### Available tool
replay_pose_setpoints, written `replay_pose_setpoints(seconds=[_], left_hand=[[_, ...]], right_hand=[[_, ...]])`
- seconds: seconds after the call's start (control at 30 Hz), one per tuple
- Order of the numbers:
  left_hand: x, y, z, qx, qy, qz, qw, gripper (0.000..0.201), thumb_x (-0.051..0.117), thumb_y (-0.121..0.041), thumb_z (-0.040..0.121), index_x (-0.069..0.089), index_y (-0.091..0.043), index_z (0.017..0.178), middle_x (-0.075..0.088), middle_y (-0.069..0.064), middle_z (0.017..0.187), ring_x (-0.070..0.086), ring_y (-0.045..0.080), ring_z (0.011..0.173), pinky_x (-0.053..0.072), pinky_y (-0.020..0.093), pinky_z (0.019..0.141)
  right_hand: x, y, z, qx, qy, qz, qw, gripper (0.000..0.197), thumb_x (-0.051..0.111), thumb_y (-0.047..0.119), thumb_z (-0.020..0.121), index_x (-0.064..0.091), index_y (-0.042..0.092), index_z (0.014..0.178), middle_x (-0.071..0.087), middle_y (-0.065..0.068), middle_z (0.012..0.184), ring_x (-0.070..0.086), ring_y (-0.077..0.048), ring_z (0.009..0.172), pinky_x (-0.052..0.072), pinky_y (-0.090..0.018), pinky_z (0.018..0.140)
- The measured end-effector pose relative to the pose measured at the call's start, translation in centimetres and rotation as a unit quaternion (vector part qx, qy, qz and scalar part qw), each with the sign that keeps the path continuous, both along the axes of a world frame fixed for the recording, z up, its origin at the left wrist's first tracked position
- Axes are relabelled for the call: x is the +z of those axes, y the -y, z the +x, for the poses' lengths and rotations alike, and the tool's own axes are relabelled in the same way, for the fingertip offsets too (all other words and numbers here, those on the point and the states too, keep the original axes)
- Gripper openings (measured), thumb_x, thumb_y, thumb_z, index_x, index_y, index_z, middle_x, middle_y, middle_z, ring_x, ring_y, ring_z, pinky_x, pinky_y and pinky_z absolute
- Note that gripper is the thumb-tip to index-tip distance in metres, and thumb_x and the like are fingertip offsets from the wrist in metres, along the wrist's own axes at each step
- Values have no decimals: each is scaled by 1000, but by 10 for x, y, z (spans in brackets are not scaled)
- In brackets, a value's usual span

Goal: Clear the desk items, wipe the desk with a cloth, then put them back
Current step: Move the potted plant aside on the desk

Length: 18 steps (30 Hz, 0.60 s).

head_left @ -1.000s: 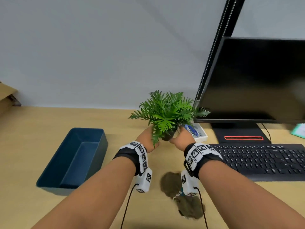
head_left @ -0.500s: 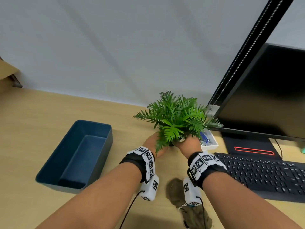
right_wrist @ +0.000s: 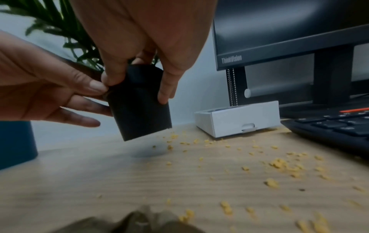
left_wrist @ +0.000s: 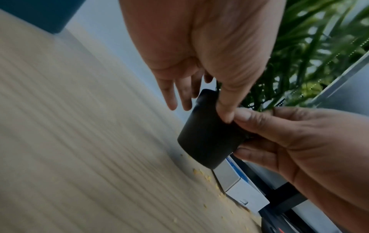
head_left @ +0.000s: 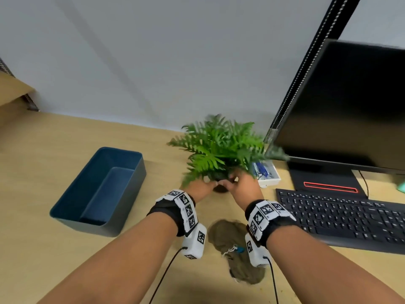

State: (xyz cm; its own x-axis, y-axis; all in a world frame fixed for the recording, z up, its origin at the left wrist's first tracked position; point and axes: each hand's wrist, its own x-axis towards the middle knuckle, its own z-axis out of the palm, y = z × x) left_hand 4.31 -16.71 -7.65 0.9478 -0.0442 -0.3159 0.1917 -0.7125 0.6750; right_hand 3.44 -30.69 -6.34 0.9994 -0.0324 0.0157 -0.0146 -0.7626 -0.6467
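I had the potted fern (head_left: 219,150) in both hands, its black pot (right_wrist: 139,102) tilted and just clear of the desk (head_left: 54,150), betw. the blue bin (head_left: 98,189) and the white box (head_left: 268,178). My left hand (head_left: 200,188) had thumb pressed on the pot's near side w/ fingers reaching round behind; my right hand (head_left: 243,186) pinched it thumb-to-finger near the rim. From the head cam the fronds hid most of the pot, and I couldn't tell it was off the surface. The right wrist cam showed the gap under it, a shadow below, plus yellow crumbs (right_wrist: 279,165) scattered toward the keyboard (head_left: 339,218), which the head view missed. Brown cloth (head_left: 236,249) lay bunched on the desk under my wrists. Monitor (head_left: 341,106) stood to the right, screen dark.
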Motion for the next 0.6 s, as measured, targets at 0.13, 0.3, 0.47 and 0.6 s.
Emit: replay_pose_setpoints(seconds=[0.13, 0.3, 0.47, 0.6], left_hand=[[15, 6, -12, -35, -26, -40, 998, 35, 53, -23, 95, 43, -13, 127, 37, 13, 146, 35, 28, 136, 28, 8, 93], [17, 7, -21, -25, 57, -26, 998, 58, 71, -36, 81, 51, -18, 132, 54, 3, 134, 49, 20, 125, 32, 17, 93], [30, 18, -36, -19, 25, -62, 998, 66, 64, -36, 88, 36, -13, 143, 41, 3, 146, 40, 19, 131, 27, 16, 94], [32, 24, -42, -24, 16, -81, 996, 73, 66, -37, 86, 32, -13, 146, 36, 4, 149, 37, 21, 135, 25, 15, 101]], right_hand=[[7, 4, -9, 39, 18, 12, 999, 23, 73, 31, 80, 59, 13, 87, 55, -1, 89, 47, -14, 77, 30, -16, 55], [2, 12, -18, 37, 39, 140, 989, 18, 72, 25, 81, 55, 22, 82, 62, 2, 88, 56, -12, 80, 42, -12, 70], [-8, 15, -16, -125, -51, 472, 871, 36, 46, 46, 93, 47, 23, 121, 57, 5, 120, 55, -19, 113, 43, -39, 99], [-7, 13, -19, -97, -221, 672, 700, 61, 35, 54, 95, 48, 10, 134, 56, -15, 131, 59, -30, 112, 58, -39, 74]])
